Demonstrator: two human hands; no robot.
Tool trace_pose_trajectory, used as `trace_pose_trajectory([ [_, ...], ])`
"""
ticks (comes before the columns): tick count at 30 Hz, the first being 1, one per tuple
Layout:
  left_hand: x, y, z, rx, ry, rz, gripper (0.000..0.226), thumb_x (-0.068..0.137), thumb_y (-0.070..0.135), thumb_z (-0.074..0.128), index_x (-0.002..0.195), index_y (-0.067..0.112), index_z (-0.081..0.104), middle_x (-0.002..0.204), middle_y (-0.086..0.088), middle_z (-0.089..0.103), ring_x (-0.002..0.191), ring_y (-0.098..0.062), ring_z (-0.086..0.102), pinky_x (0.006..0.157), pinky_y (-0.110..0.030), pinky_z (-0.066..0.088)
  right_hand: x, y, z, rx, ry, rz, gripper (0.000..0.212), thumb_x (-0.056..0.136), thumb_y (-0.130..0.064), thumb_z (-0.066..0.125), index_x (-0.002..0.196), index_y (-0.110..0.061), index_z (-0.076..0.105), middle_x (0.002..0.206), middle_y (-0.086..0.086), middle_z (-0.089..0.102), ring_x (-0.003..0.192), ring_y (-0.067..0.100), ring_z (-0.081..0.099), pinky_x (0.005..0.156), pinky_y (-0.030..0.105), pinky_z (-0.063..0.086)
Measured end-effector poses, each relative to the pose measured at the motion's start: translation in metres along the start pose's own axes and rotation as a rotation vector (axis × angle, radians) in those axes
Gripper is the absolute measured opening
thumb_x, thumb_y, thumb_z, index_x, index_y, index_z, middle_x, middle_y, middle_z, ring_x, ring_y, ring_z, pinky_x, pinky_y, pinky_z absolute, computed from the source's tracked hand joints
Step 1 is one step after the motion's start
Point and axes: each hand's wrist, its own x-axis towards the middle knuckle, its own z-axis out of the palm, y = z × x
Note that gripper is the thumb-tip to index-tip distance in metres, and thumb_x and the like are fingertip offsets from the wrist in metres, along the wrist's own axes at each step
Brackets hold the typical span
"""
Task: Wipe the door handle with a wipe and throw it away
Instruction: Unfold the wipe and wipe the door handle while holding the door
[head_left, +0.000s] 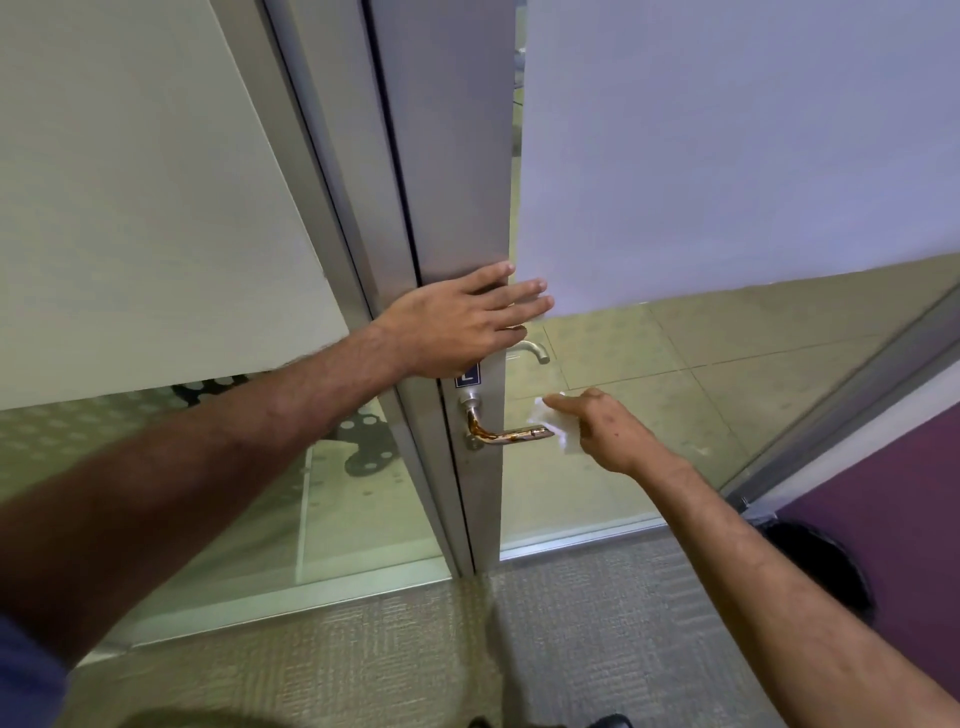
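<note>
Head view, left to right: the left hand (457, 327) lies flat against the door edge (452, 208), its grip spread, steadying the door just above the door handle (506, 434). That lever runs level, long axis left to right, free end pointing right. There the right hand (605, 434) presses the white wipe (553, 428) onto the lever's tip, its grip pinching the wipe, though the thumb is probably hidden behind it. Wiping is under way; next comes a stroke back toward the rosette, then binning, and no bin is clearly identifiable.
</note>
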Motion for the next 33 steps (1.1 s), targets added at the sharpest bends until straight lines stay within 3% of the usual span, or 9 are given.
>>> trace_pose_trajectory([
  [3,-0.001,-0.001,0.0,-0.004,0.012,-0.007,0.045,0.097,0.018,0.051,0.142,0.017,0.054,0.169,-0.013,0.018,0.156,-0.031,0.013,0.126,-0.053,0.002,0.004,0.001,-0.011,-0.12,-0.05,-0.038,0.044,0.09,-0.014,0.05,0.129,-0.032,0.059,0.095,0.011,0.055,0.084,0.03,0.056,0.071,0.044,0.055],
  [8,0.0,-0.001,0.002,-0.011,0.03,-0.003,0.044,0.097,0.018,0.049,0.141,0.017,0.056,0.169,-0.013,0.018,0.156,-0.031,0.014,0.125,-0.053,0.002,0.012,0.007,-0.012,-0.413,-0.053,-0.288,0.031,0.087,0.005,0.061,0.111,-0.012,0.072,0.123,0.003,0.068,0.126,0.032,0.051,0.096,0.033,0.049],
  [12,0.002,-0.001,0.004,-0.022,0.034,-0.002,0.046,0.095,0.018,0.052,0.14,0.017,0.056,0.168,-0.014,0.017,0.156,-0.031,0.013,0.126,-0.053,0.004,0.0,-0.001,0.006,-0.27,-0.041,-0.221,0.035,0.093,-0.002,0.055,0.125,-0.011,0.064,0.133,0.008,0.063,0.135,0.024,0.049,0.099,0.039,0.051],
  [16,0.001,-0.001,0.003,-0.014,0.036,-0.002,0.045,0.094,0.019,0.054,0.14,0.018,0.057,0.169,-0.014,0.018,0.156,-0.031,0.014,0.125,-0.053,0.002,-0.008,-0.028,0.027,-0.288,0.052,-0.186,0.017,0.09,-0.008,0.056,0.105,-0.014,0.063,0.103,0.005,0.067,0.099,0.026,0.065,0.104,0.042,0.044],
  [18,0.0,0.0,0.004,-0.002,0.026,-0.002,0.046,0.095,0.02,0.053,0.141,0.018,0.056,0.169,-0.013,0.016,0.156,-0.03,0.012,0.125,-0.053,0.001,-0.004,-0.048,0.041,-0.404,0.084,-0.129,0.026,0.082,-0.001,0.063,0.103,-0.017,0.063,0.097,0.002,0.071,0.085,0.021,0.069,0.118,0.043,0.026],
  [21,-0.001,0.0,0.007,0.0,0.028,-0.004,0.045,0.097,0.021,0.053,0.142,0.019,0.055,0.169,-0.012,0.015,0.157,-0.03,0.012,0.125,-0.053,0.001,0.001,-0.078,0.058,-0.435,0.099,-0.102,0.04,0.068,0.003,0.07,0.104,-0.013,0.065,0.098,0.006,0.074,0.084,0.019,0.071,0.122,0.043,0.009],
  [26,0.001,0.0,0.009,-0.023,0.066,0.001,0.043,0.095,0.019,0.054,0.138,0.017,0.059,0.168,-0.013,0.019,0.156,-0.031,0.015,0.126,-0.053,0.005,-0.008,-0.058,0.047,-0.432,0.159,-0.25,0.047,0.057,0.008,0.076,0.101,-0.01,0.069,0.101,0.007,0.075,0.091,0.02,0.071,0.118,0.044,0.021],
  [30,0.001,-0.001,0.008,-0.011,0.078,-0.007,0.044,0.093,0.02,0.057,0.138,0.018,0.059,0.168,-0.013,0.021,0.155,-0.03,0.017,0.125,-0.053,0.006,-0.011,-0.034,0.038,-0.446,0.193,-0.224,0.039,0.069,0.005,0.073,0.104,-0.011,0.069,0.101,0.006,0.073,0.093,0.02,0.069,0.121,0.039,0.018],
  [33,0.001,-0.001,0.008,-0.012,0.074,-0.009,0.041,0.095,0.021,0.054,0.136,0.019,0.06,0.168,-0.012,0.021,0.156,-0.03,0.017,0.125,-0.052,0.005,-0.008,-0.052,0.054,-0.395,0.237,-0.198,0.04,0.064,0.009,0.077,0.102,-0.005,0.072,0.101,0.012,0.075,0.09,0.022,0.072,0.116,0.043,0.031],
])
